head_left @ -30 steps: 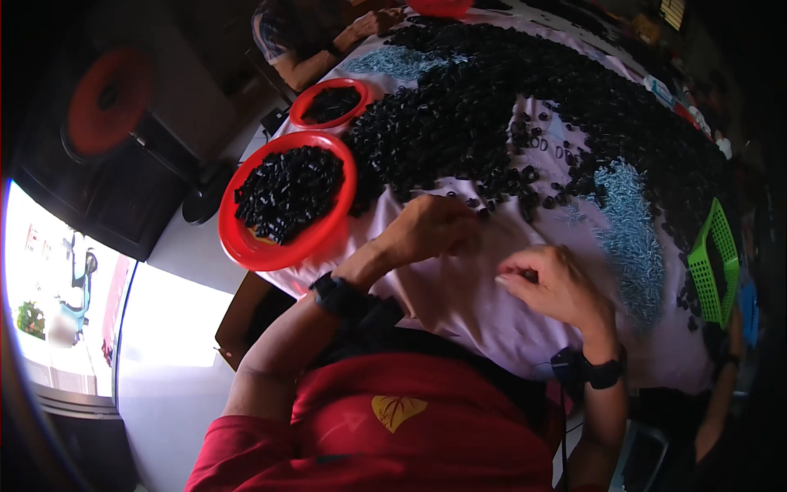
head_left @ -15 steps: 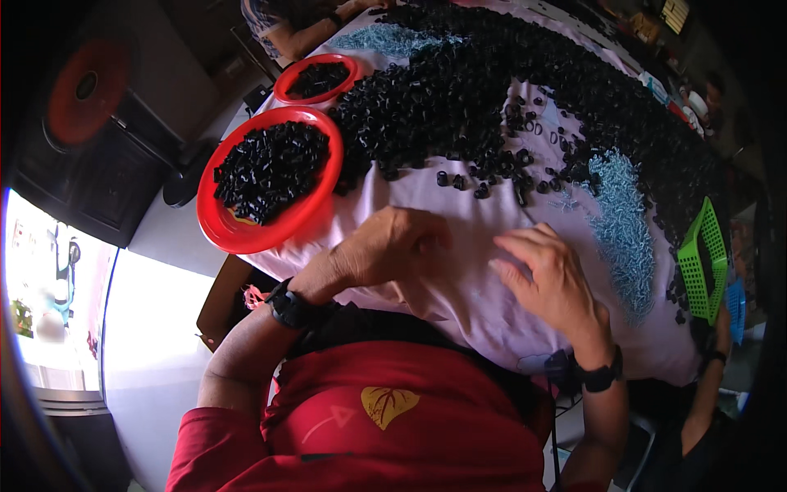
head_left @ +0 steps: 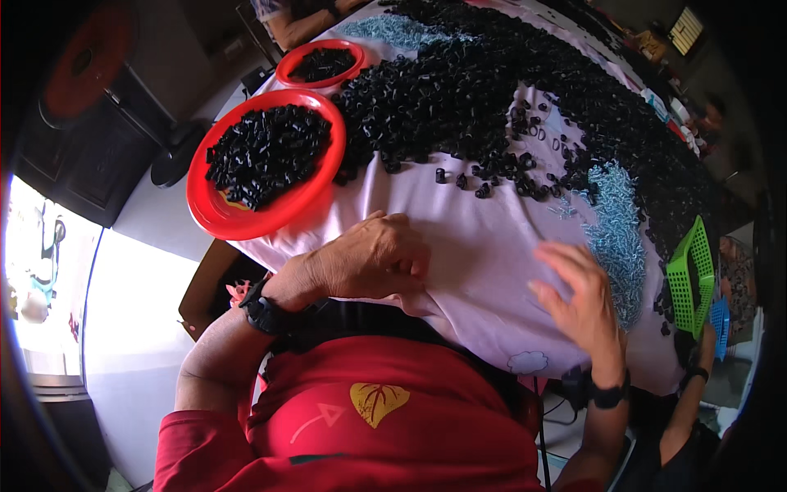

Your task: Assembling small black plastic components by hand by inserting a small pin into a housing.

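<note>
My left hand (head_left: 369, 258) rests knuckles-up on the pale cloth of the table (head_left: 475, 238), fingers curled under; whether it holds anything is hidden. My right hand (head_left: 578, 299) hovers over the cloth near the table's front edge, fingers spread and empty. Both wrists wear black bands. A large heap of small black parts (head_left: 492, 90) covers the far half of the table. A red round tray (head_left: 217, 213) full of black parts stands to the left of my left hand. A strip of small silvery-blue screws (head_left: 615, 221) lies right of my right hand.
A second, smaller red tray (head_left: 324, 64) of black parts sits farther back, near another person's arm (head_left: 303, 25). A green plastic basket (head_left: 687, 279) and a blue one (head_left: 720, 316) stand at the right edge. Dark cabinets (head_left: 90, 139) stand at the left.
Both hands have slid back toward the table's front edge. My left hand has curled onto the cloth; my right hand has opened and lifted.
</note>
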Motion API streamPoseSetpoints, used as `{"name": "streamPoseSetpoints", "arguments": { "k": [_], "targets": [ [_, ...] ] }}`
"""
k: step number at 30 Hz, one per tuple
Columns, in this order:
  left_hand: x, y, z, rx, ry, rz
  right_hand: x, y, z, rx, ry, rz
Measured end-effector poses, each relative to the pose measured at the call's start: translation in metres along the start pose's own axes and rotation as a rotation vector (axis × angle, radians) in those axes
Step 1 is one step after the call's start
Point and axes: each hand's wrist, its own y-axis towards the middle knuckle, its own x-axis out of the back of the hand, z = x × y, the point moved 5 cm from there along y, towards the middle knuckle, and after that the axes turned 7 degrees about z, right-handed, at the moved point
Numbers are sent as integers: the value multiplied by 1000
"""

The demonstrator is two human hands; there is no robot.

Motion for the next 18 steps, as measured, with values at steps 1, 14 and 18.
{"name": "streamPoseSetpoints", "arguments": {
  "k": [1, 14, 18],
  "targets": [
    [1, 0, -1, -17, 6, 8, 0, -22, -1, -44, -23, 13],
    [12, 2, 5, 428, -428, -122, 6, -145, -68, -368, 294, -398],
    [14, -5, 13, 474, -317, -105, 3, -145, -76, -333, 349, -474]
  ]
}}
